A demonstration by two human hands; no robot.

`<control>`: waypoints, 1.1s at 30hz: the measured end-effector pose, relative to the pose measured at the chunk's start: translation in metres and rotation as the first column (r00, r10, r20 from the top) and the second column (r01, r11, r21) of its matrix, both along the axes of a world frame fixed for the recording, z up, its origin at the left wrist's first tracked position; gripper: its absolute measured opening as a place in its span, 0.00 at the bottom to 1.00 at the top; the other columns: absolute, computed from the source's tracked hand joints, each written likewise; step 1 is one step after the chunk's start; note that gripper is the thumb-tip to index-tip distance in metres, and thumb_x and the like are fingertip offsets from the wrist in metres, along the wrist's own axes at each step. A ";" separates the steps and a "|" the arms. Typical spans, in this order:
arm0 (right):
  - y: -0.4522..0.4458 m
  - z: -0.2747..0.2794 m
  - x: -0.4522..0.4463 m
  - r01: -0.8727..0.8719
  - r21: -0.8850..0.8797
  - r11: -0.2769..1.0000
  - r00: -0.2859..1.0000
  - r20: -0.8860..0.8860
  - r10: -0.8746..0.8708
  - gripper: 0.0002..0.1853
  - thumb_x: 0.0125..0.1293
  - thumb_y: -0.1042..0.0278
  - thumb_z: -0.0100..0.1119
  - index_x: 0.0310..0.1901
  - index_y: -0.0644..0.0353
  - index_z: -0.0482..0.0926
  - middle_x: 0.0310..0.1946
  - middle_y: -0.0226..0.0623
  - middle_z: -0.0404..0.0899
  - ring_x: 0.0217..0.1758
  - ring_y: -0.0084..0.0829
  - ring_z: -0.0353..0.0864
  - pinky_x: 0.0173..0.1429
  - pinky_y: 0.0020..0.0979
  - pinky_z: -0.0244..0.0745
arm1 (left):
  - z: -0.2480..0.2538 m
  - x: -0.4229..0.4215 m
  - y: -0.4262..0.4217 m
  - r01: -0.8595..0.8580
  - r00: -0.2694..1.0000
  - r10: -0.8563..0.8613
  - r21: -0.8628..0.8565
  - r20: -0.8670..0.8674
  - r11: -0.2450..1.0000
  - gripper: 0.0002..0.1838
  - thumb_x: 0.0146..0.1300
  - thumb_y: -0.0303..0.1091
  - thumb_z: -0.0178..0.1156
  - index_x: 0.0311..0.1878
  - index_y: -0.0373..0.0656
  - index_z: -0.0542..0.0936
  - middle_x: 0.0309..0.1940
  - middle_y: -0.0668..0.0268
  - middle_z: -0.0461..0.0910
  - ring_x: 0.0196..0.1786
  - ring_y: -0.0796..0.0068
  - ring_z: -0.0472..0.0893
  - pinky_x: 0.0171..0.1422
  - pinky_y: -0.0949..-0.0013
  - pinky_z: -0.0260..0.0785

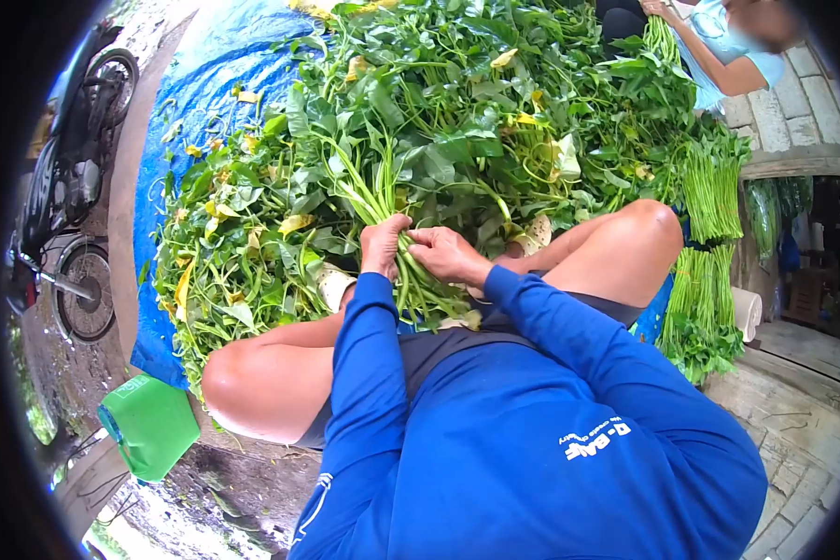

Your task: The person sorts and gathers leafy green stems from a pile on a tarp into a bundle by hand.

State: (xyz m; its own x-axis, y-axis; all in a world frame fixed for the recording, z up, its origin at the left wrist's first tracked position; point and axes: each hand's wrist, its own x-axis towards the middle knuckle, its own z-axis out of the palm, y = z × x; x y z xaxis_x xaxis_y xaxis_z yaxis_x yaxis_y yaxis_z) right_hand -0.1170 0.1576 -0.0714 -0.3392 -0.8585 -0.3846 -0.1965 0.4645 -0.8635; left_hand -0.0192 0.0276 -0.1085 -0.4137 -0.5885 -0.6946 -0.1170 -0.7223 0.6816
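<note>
My left hand (pixel 381 246) is closed around a bunch of water spinach (pixel 375 190), held upright in front of my lap. The leaves fan out above the fist, and the cut stem ends hang below it. Against the same bunch, my right hand (pixel 448 256) has its fingers bent and pressed on the stems just below my left hand. A big heap of loose water spinach (pixel 439 103), with some yellowed leaves mixed in, spreads before my crossed legs.
Under the heap lies a blue tarp (pixel 182 121). Tied bundles (pixel 712 191) are stacked at the right. A green container (pixel 149 427) stands at lower left, near a parked motorcycle (pixel 79 187). Another person (pixel 719 56) holds stems at the upper right.
</note>
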 end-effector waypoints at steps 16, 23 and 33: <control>-0.110 0.093 -0.057 0.384 -0.318 0.867 0.903 -0.068 -0.425 0.42 0.63 0.45 0.77 0.65 0.73 0.76 0.48 0.52 0.89 0.47 0.44 0.92 0.61 0.40 0.85 | 0.112 -0.019 0.008 0.524 0.747 0.030 -0.615 0.664 0.589 0.44 0.55 0.37 0.72 0.73 0.35 0.62 0.50 0.32 0.86 0.55 0.28 0.86 0.65 0.42 0.77; -0.105 0.039 -0.056 0.694 -0.193 0.693 0.714 0.307 -0.630 0.17 0.72 0.67 0.64 0.57 0.68 0.83 0.39 0.38 0.88 0.36 0.26 0.87 0.34 0.32 0.86 | 0.095 -0.006 0.006 0.425 0.881 -0.118 -0.660 0.458 0.620 0.28 0.53 0.34 0.70 0.57 0.35 0.78 0.42 0.46 0.90 0.44 0.47 0.90 0.53 0.53 0.81; -0.049 0.075 -0.146 0.351 -0.076 0.933 0.936 0.031 -0.350 0.17 0.71 0.57 0.67 0.49 0.65 0.89 0.43 0.52 0.91 0.41 0.47 0.92 0.47 0.45 0.90 | 0.119 0.028 -0.034 0.052 0.992 0.006 -0.452 0.126 0.890 0.07 0.54 0.24 0.71 0.36 0.32 0.86 0.28 0.64 0.84 0.26 0.73 0.81 0.32 0.68 0.73</control>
